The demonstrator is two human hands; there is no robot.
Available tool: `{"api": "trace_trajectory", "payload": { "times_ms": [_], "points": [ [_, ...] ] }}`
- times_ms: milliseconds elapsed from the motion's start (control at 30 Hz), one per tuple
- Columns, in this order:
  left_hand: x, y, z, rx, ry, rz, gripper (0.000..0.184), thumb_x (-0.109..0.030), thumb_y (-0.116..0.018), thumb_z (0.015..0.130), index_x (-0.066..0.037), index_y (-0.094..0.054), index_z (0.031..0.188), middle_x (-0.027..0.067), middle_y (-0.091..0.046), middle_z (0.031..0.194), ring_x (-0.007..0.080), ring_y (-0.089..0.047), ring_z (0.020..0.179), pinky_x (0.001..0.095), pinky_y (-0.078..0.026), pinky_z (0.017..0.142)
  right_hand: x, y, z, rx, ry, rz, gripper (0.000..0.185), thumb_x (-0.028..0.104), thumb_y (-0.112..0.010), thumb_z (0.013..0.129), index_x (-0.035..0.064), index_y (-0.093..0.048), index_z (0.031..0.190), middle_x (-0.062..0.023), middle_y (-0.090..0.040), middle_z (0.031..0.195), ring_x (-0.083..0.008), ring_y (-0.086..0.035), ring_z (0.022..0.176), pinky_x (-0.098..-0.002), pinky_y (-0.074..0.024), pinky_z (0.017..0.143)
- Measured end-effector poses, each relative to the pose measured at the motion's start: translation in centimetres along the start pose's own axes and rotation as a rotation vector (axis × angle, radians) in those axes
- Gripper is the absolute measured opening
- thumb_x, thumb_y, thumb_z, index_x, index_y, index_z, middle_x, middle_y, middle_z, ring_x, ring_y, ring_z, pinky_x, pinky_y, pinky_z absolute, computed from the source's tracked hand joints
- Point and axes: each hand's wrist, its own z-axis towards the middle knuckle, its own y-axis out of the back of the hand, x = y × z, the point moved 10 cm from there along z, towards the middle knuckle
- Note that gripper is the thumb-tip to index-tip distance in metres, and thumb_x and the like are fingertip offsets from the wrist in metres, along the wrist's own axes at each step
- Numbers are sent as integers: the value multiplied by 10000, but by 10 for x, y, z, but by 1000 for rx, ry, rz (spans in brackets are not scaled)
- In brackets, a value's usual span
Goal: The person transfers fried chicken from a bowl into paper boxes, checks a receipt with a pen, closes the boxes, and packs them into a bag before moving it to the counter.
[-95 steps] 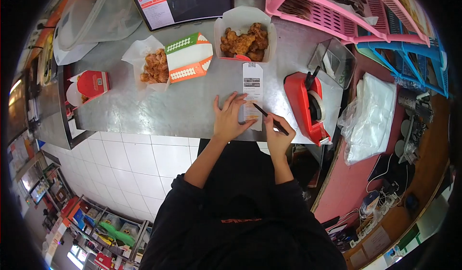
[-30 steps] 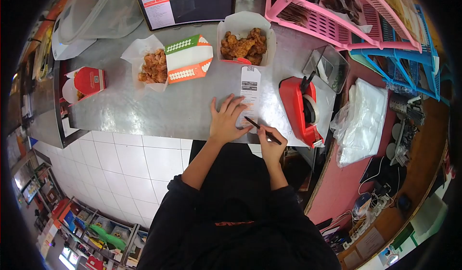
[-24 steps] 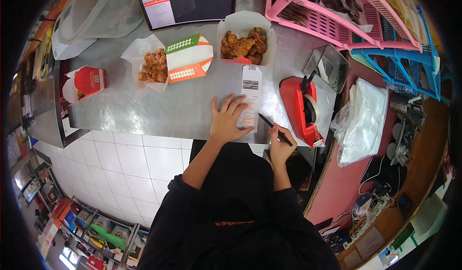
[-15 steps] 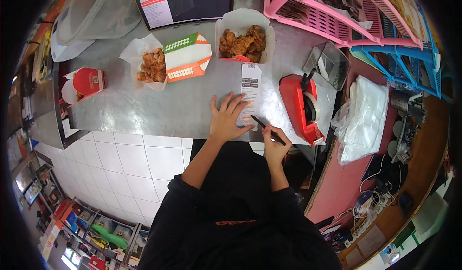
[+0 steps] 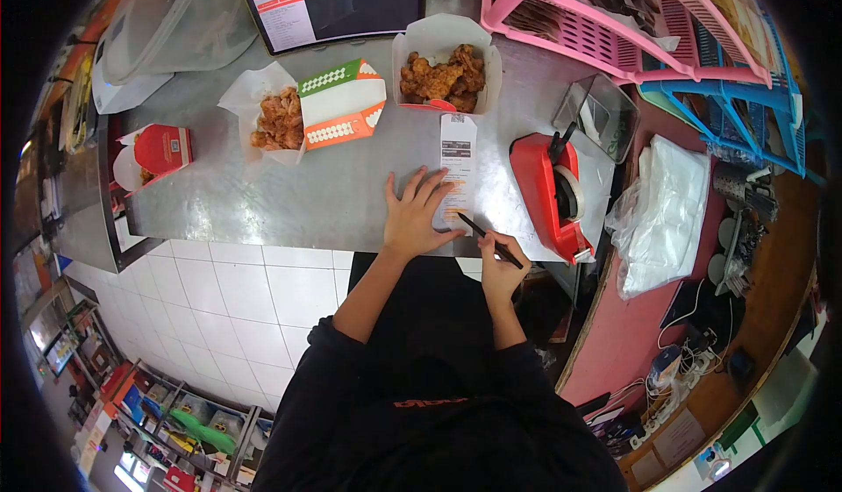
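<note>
A long printed receipt (image 5: 458, 159) lies on the metal table, marked with orange highlighted lines near its lower part. My left hand (image 5: 412, 218) is spread flat, its fingertips and thumb lying over the receipt's left edge and bottom. In my right hand (image 5: 501, 268) is a black pen (image 5: 495, 246), its tip on or just above the lower part of the paper. Beyond the receipt stands an open takeaway box (image 5: 487, 75) with fried chicken pieces (image 5: 447, 78) in it.
A red tape dispenser (image 5: 539, 189) stands right of the receipt. Left are a paper-lined portion of chicken (image 5: 279, 119), a green and orange box (image 5: 344, 106) and a red box (image 5: 160, 147). A tablet (image 5: 351, 5) and pink basket (image 5: 579, 27) stand behind; plastic bags (image 5: 662, 216) lie right.
The pen tip has shifted very slightly on the receipt. My left hand stays in place, and the other things have not visibly moved.
</note>
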Motion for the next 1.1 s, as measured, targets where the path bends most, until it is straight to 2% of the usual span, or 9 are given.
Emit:
{"api": "trace_trajectory", "payload": {
  "times_ms": [233, 400, 467, 600, 767, 833, 967, 1033, 1100],
  "points": [
    [-1, 0, 0, 7, -4, 0, 785, -523, -766, 505, -174, -521, 1164, -29, -425, 1338, 231, -333, 1270, 624, -124, 1019, 2, -11, 1, 114, 13, 18, 85, -9, -655, 764, -40, -659, 843, -59, -647, 741, -90, -596, 688, -225, -475, 639],
    [-1, 1, 0, -15, -10, -5, 777, -516, -767, 506, -175, -524, 1160, -28, -429, 1335, 234, -341, 1266, 623, -126, 1017, 2, 5, 4, 33, 26, -23, 104, 12, -645, 782, -43, -657, 869, -65, -651, 730, -94, -592, 676, -229, -478, 641],
    [0, -2, 0, 21, -1, 24, 760, -533, -745, 533, -184, -521, 1171, -44, -400, 1344, 211, -329, 1271, 636, -145, 1009, 11, -10, -3, 151, 60, -42, 106, 9, -649, 777, -45, -657, 869, -74, -655, 739, -97, -598, 677, -229, -480, 645],
    [-1, 3, -1, -45, -11, -12, 769, -508, -771, 499, -174, -534, 1150, -27, -444, 1322, 237, -354, 1258, 622, -134, 1011, 0, 6, 4, 33, 29, -3, 107, -14, -652, 769, -44, -656, 872, -89, -661, 755, -109, -617, 697, -231, -488, 655],
    [-2, 3, 0, -25, -8, -15, 771, -520, -765, 498, -174, -531, 1145, -27, -443, 1321, 235, -352, 1259, 621, -130, 1013, 2, 11, 1, 57, 41, 10, 104, -5, -655, 770, -50, -654, 864, -89, -659, 748, -114, -625, 696, -238, -492, 660],
    [-2, 3, 0, -25, -11, -10, 778, -528, -762, 497, -174, -527, 1148, -26, -441, 1322, 235, -350, 1260, 621, -128, 1014, 0, 6, -1, 136, 53, -44, 99, -10, -654, 764, -43, -657, 858, -81, -660, 747, -112, -628, 693, -238, -493, 657],
    [-2, 2, 0, -11, -9, 0, 790, -541, -756, 498, -174, -519, 1155, -24, -433, 1326, 233, -345, 1261, 621, -121, 1017, -3, 16, 7, 49, 61, -60, 81, -24, -645, 754, -33, -660, 833, -76, -661, 746, -106, -625, 701, -236, -493, 650],
    [-4, 4, 0, -9, -11, -8, 758, -533, -747, 526, -174, -520, 1154, -22, -433, 1325, 236, -344, 1261, 620, -120, 1017, 16, 5, 10, 193, 118, -98, 67, -34, -637, 745, -23, -661, 807, -74, -661, 748, -96, -613, 684, -230, -489, 624],
    [-4, 5, 1, -12, -13, -11, 726, -524, -737, 555, -174, -520, 1153, -20, -433, 1324, 238, -343, 1261, 620, -119, 1018, 64, 27, 24, 59, 267, -149, 37, -35, -635, 742, -21, -655, 770, -82, -658, 749, -92, -594, 654, -223, -478, 596]
  ]
}}
